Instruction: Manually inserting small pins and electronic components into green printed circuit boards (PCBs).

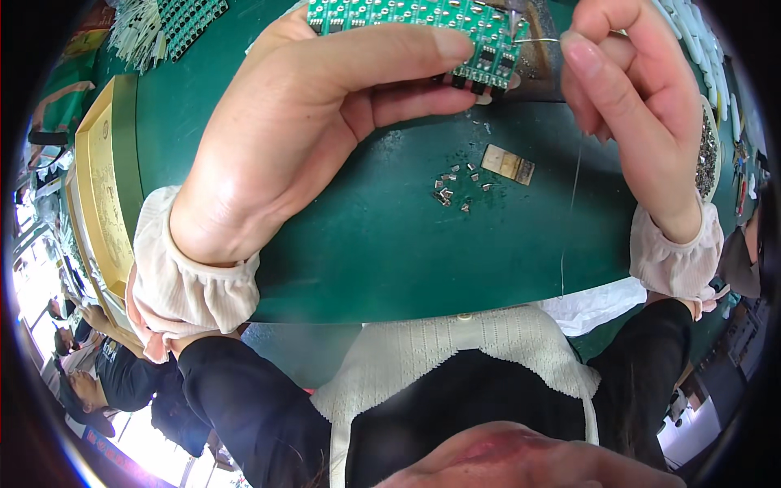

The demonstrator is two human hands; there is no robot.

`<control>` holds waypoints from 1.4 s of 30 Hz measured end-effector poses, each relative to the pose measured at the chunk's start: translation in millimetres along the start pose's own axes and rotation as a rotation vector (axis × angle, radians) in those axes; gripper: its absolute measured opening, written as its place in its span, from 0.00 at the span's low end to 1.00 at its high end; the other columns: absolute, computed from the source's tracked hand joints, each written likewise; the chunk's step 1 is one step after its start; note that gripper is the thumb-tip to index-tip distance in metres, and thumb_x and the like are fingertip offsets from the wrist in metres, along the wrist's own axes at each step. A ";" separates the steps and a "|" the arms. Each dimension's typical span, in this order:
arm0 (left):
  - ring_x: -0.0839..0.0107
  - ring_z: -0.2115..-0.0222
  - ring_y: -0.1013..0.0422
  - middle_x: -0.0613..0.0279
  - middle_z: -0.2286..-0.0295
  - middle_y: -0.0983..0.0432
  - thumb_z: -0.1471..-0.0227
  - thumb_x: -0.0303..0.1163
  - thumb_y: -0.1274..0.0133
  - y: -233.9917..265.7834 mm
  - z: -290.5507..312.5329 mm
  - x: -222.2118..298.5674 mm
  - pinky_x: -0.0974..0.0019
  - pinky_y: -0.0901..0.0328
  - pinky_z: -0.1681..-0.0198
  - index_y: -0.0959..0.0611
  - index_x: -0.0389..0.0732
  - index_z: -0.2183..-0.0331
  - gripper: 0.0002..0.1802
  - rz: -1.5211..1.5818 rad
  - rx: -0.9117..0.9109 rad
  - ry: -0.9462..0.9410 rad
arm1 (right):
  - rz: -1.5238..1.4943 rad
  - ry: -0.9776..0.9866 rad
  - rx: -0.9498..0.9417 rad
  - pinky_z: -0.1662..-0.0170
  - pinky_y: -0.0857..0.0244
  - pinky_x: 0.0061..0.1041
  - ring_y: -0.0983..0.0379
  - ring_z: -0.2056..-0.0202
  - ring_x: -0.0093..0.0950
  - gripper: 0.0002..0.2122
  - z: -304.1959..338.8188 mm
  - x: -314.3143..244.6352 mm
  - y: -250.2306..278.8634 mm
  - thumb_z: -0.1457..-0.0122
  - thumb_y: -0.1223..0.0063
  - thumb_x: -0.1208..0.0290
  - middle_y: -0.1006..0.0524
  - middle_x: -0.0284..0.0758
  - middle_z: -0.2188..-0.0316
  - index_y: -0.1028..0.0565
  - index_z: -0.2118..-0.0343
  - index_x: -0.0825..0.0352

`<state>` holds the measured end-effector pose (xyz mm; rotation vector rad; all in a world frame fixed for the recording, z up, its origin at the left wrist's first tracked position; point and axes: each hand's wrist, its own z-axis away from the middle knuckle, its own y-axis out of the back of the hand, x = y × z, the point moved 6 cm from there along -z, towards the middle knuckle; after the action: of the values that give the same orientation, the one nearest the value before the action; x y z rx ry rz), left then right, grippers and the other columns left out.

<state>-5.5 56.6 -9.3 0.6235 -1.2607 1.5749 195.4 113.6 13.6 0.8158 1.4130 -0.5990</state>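
My left hand (301,114) grips a green circuit board panel (390,15) at the top, thumb on its upper face and fingers beneath. Chips and solder points cover the panel. A thin solder wire (538,40) is pinched between thumb and fingers of my right hand (630,89), its tip reaching the board's right end. There, a soldering iron tip (516,11) points down at the board; what supports the iron is out of view. Slack wire hangs below my right hand. On the green table under the board lie several small metal pieces (444,193) and a small stained tan block (508,164).
A yellow box (104,175) stands at the left edge. Another circuit panel (193,24) and pale strips (140,39) lie at the far left. At right are a dish of small metal parts (706,154) and pale tubes (695,37). People (106,378) sit at lower left.
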 end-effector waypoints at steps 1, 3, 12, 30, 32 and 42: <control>0.52 0.52 0.22 0.45 0.55 0.19 0.36 0.25 0.51 -0.6 0.6 1.0 0.62 0.23 0.49 0.21 0.26 0.49 0.17 0.004 -0.001 -0.008 | 0.074 0.010 0.005 0.79 0.43 0.13 0.35 0.83 0.14 0.07 1.0 -3.6 -1.0 0.32 0.49 0.76 0.28 0.31 0.80 0.36 0.60 0.70; 0.52 0.52 0.22 0.45 0.55 0.19 0.36 0.25 0.51 2.3 0.9 0.2 0.62 0.23 0.49 0.21 0.26 0.49 0.17 0.003 -0.001 -0.010 | 0.150 0.021 0.007 0.79 0.43 0.13 0.36 0.83 0.14 0.07 1.1 -3.5 -1.1 0.32 0.50 0.76 0.28 0.30 0.80 0.36 0.61 0.70; 0.52 0.52 0.21 0.44 0.55 0.19 0.36 0.25 0.51 3.9 1.9 0.8 0.62 0.23 0.48 0.21 0.26 0.50 0.17 -0.008 0.003 -0.019 | 0.095 0.070 -0.001 0.80 0.43 0.13 0.36 0.84 0.14 0.07 0.6 0.6 -3.1 0.31 0.51 0.76 0.28 0.31 0.81 0.37 0.61 0.71; 0.53 0.53 0.21 0.46 0.55 0.19 0.36 0.26 0.50 -0.6 -0.1 -0.7 0.63 0.23 0.50 0.21 0.27 0.49 0.17 -0.025 -0.012 -0.016 | -0.145 -0.374 -0.087 0.78 0.38 0.21 0.30 0.83 0.25 0.07 -8.4 -7.1 6.6 0.34 0.47 0.75 0.24 0.38 0.81 0.31 0.63 0.73; 0.54 0.53 0.21 0.46 0.55 0.19 0.37 0.26 0.50 -6.7 -5.0 -1.4 0.63 0.23 0.50 0.21 0.27 0.49 0.17 -0.025 -0.048 -0.007 | 0.147 -0.243 0.016 0.76 0.37 0.23 0.28 0.81 0.27 0.06 -8.0 -14.7 25.0 0.36 0.46 0.75 0.23 0.39 0.81 0.30 0.64 0.73; 0.66 0.61 0.19 0.54 0.64 0.17 0.44 0.19 0.42 -11.6 1.6 -19.8 0.66 0.24 0.56 0.20 0.33 0.62 0.06 -0.235 -0.011 0.148 | 1.411 0.008 0.106 0.62 0.30 0.41 0.22 0.67 0.46 0.05 -14.6 -17.6 83.8 0.51 0.41 0.76 0.20 0.48 0.73 0.20 0.73 0.72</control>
<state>12.3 47.5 -20.6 0.6130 -1.0450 1.3918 250.6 173.9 42.9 1.6123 0.5218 0.4319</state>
